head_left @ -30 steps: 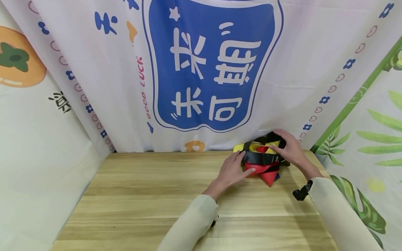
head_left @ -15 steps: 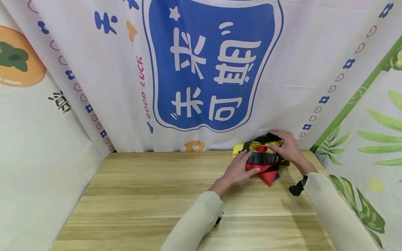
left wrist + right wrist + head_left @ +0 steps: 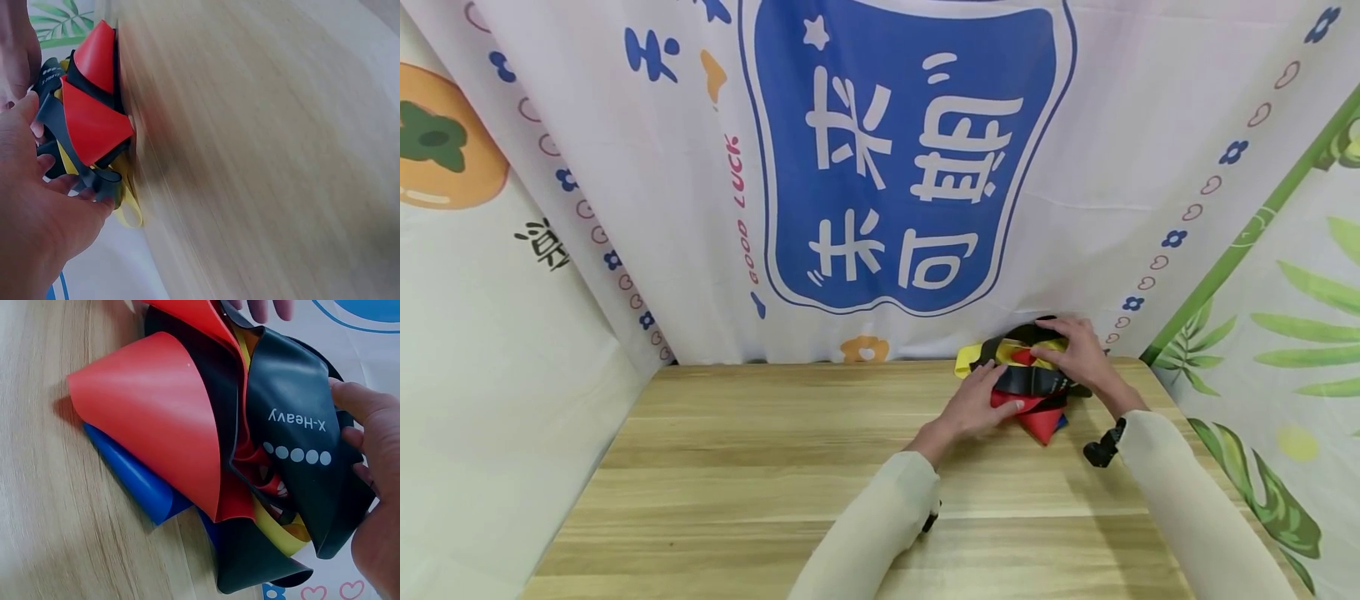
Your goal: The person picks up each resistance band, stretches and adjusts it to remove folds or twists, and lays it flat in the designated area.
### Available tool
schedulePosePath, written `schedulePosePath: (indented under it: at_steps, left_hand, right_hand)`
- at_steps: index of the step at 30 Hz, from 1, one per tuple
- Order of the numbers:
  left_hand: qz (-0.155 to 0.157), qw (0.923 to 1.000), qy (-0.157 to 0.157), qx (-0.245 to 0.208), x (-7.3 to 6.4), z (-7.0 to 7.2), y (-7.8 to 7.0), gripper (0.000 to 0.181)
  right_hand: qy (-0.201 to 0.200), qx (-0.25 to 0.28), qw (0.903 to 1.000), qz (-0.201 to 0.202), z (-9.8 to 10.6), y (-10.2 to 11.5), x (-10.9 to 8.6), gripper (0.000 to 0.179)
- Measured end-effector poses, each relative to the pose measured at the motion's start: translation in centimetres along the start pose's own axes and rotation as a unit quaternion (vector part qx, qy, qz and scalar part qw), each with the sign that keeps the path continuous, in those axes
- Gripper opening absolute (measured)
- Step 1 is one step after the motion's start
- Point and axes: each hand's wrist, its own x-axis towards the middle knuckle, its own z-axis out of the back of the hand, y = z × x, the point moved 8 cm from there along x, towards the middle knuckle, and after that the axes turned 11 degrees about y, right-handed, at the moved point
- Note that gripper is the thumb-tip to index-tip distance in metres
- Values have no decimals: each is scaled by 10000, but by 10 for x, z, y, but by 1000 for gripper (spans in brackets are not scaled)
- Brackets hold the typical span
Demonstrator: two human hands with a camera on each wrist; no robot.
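A printed white cloth (image 3: 1105, 150) hung behind the bench (image 3: 760, 467), whose wood-grain top ran up to its foot. Taking twelve as the bench's far edge, two pale sleeves reached in from below, the left sleeve (image 3: 872, 525) from about six o'clock and the right sleeve (image 3: 1195, 492) from about five.

The bundle of bands (image 3: 1032, 381) sat at about two o'clock on the bench, at the far edge near the cloth; whether it touched the cloth could not be told. The bands looked rubbery and slack, so they probably had little shape without support, which would explain a hand on either side.

At the bundle's eight o'clock, the left hand (image 3: 970, 407) had a fairly wide grip, thumb and curled fingers set around that side of the heap. At two o'clock, the right hand (image 3: 1081, 358) had a narrower grip, thumb in front and fingers over the top, holding dark band along its edge.

The red band (image 3: 150, 419) stuck out in a loose fold towards six o'clock, and the black band (image 3: 294, 419), marked "X-Heavy", crossed the front. A yellow band (image 3: 967, 362) looped out at nine. Smallest was the blue band's visible corner (image 3: 134, 475), tucked beneath the red, likely pinned by its weight.
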Motion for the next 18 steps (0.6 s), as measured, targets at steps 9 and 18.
schedulePosePath:
  at_steps: [9, 18]
  left_hand:
    - [-16, 9995, 173, 248, 1, -7, -5, 75]
    - [96, 9973, 357, 627, 0, -11, -6, 76]
  right_hand:
    - [-221, 504, 9985, -27, -2, 0, 5, 40]
    - [-327, 682, 9959, -489, -5, -6, 4, 23]
